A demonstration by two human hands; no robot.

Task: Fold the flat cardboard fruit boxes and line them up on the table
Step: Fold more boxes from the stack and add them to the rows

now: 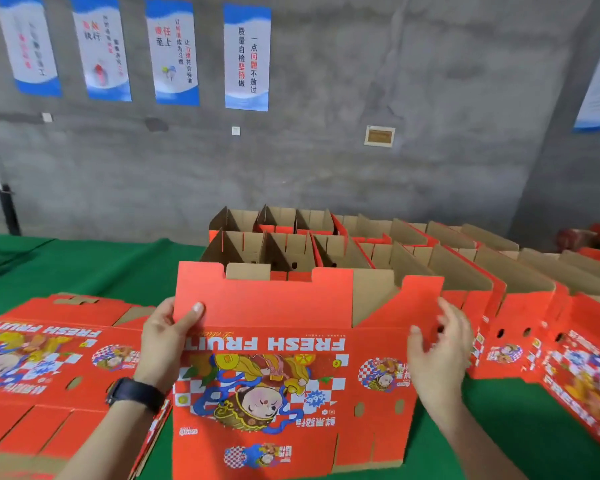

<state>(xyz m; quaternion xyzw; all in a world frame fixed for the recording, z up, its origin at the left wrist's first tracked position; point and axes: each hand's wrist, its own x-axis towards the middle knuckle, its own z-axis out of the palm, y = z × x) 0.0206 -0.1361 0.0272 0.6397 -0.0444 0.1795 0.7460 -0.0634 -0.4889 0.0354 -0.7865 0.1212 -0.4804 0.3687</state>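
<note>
Head view: one box (274,341) between left hand (163,337), right hand (437,355).

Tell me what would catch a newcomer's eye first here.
The bright red FRESH FRUIT box held up at centre, left hand pinching its left edge, right hand at its right side. Behind it, rows of folded boxes stand open on the green table; flat boxes lie at left.
</note>
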